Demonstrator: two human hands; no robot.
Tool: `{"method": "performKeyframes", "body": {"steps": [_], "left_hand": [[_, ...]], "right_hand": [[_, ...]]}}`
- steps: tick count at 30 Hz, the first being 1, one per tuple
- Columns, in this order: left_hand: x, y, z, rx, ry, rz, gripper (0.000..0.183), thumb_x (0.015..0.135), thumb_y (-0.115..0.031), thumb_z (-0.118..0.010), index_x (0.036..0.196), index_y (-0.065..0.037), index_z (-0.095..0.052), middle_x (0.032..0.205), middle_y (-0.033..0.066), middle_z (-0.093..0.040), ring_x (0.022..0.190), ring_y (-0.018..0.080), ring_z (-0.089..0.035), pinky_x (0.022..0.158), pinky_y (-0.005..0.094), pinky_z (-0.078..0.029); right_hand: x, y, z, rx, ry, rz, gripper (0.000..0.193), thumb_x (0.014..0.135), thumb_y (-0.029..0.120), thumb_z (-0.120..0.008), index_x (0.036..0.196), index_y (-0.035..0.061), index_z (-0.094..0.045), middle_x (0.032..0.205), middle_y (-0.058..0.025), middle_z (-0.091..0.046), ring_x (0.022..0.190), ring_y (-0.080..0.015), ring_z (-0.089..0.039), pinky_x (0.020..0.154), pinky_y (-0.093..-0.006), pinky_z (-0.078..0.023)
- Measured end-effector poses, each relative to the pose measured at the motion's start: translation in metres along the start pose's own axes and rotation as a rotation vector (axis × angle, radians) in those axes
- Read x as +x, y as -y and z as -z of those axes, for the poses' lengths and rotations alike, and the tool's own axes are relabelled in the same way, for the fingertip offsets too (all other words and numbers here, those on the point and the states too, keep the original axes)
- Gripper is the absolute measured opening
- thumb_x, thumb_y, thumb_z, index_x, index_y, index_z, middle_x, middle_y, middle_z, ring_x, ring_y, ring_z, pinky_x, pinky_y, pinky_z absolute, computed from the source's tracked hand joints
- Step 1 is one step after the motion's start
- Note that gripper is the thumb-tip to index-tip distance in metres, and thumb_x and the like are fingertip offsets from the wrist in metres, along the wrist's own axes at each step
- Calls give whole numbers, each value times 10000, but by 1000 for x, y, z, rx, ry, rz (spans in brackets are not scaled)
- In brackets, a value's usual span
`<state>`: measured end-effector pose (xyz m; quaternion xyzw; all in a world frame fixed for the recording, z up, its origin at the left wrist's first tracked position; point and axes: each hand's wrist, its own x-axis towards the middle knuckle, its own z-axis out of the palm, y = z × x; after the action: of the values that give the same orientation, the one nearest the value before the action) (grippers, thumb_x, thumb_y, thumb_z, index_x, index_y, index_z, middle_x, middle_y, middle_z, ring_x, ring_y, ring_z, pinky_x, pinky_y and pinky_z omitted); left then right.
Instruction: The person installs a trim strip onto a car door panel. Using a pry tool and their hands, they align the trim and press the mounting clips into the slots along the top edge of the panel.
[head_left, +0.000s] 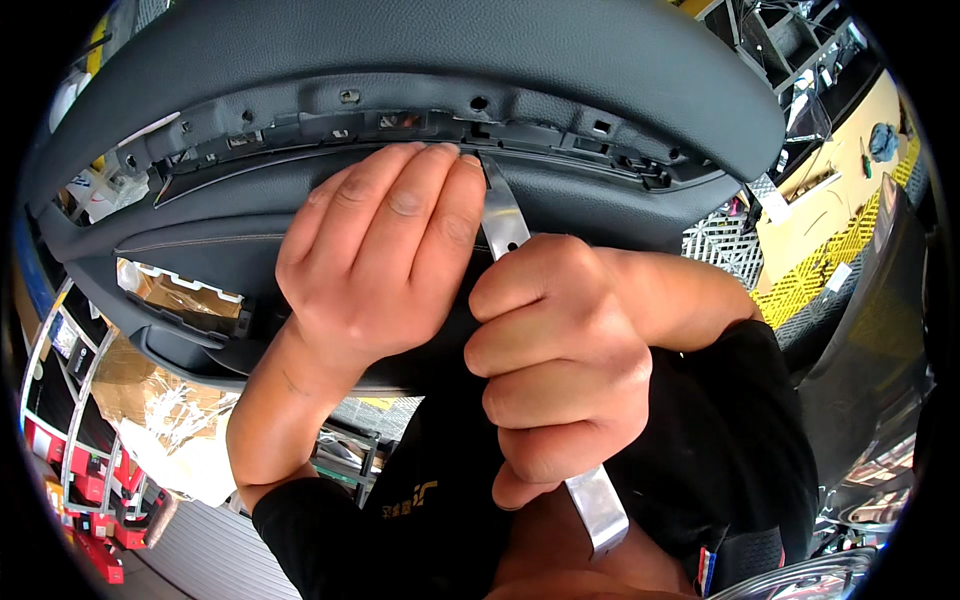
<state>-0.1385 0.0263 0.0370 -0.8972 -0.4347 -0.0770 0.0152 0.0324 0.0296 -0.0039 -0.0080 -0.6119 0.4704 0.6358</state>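
Note:
A black leather-covered car door panel (600, 200) stretches across the view, with stitching along its lower part. My left hand (385, 240) rests flat on it, fingers side by side and tips at the long open slot (400, 122) below the upper padded section. The thumb is hidden. My right hand (565, 360) is wrapped round a flat metal pry bar (503, 215), which has a small hole near the fist. Its upper end meets the slot's lower edge beside my left fingertips; the tip itself is out of sight. The bent lower end (600, 505) sticks out below my fist.
Holes and clip openings line the slot. At left, the panel has a rectangular opening (185, 295); a cardboard box (130, 380) stands beyond it. Red boxes (95, 490) sit on a rack at lower left. A glossy dark car body panel (860, 340) curves along the right.

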Motion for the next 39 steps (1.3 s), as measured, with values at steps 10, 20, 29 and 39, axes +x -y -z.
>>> {"method": "performKeyframes", "body": {"steps": [10,20,29,39], "left_hand": [[-5,6,-12,-92,-211,-55,217,807,-76,-797,1024,-74,-788,1014,36,-764,912,201,-726,746,300,-593],[-8,8,-19,-81,-253,-75,242,773,-86,-760,1014,-80,-781,1008,31,-750,902,203,-705,754,312,-586],[-9,11,-17,-75,-247,-90,254,758,-63,-760,1010,-79,-779,1013,34,-747,898,216,-718,756,321,-592],[-9,10,-15,-63,-235,-94,218,778,-76,-765,996,-82,-776,1002,41,-742,877,223,-723,738,328,-598]], "right_hand": [[0,14,3,75,-29,50,536,1046,253,-665,596,118,-406,583,41,-335,444,-112,-343,436,-272,-201],[-3,8,-2,34,6,88,532,1004,229,-704,580,129,-399,585,42,-343,441,-112,-350,430,-278,-204],[-3,3,-1,-3,122,93,527,978,216,-731,583,146,-389,590,50,-345,455,-113,-367,429,-284,-213],[-2,3,0,-12,169,93,517,966,244,-744,600,147,-391,596,57,-338,461,-114,-375,430,-282,-228]]}}
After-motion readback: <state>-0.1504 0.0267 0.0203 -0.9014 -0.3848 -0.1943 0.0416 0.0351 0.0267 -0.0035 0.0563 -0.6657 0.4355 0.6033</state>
